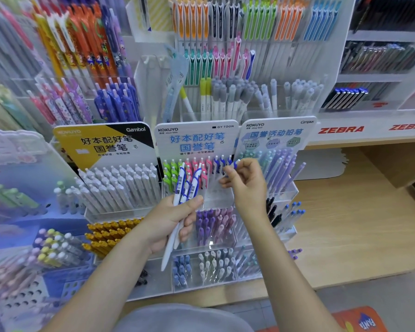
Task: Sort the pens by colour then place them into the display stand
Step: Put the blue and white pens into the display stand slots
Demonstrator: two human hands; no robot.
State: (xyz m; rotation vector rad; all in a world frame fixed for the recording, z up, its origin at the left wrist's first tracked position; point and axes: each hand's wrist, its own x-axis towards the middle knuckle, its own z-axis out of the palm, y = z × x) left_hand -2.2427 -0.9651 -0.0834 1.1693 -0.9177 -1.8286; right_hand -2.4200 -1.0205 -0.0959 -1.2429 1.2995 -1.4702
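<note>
The top tier of the display stand (216,200) already held green, pink and blue pens in colour groups, so the sorting looked well along. The left hand (170,219) gripped a bundle of blue-and-white pens (185,185) not yet placed. The right hand (246,180) pinched one blue pen (235,164) at the blue group.

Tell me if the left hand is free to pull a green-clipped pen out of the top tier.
Probably not. The left hand already grips a bundle of white pens with blue clips, though the green-clipped pens stand unobstructed just above it.
</note>
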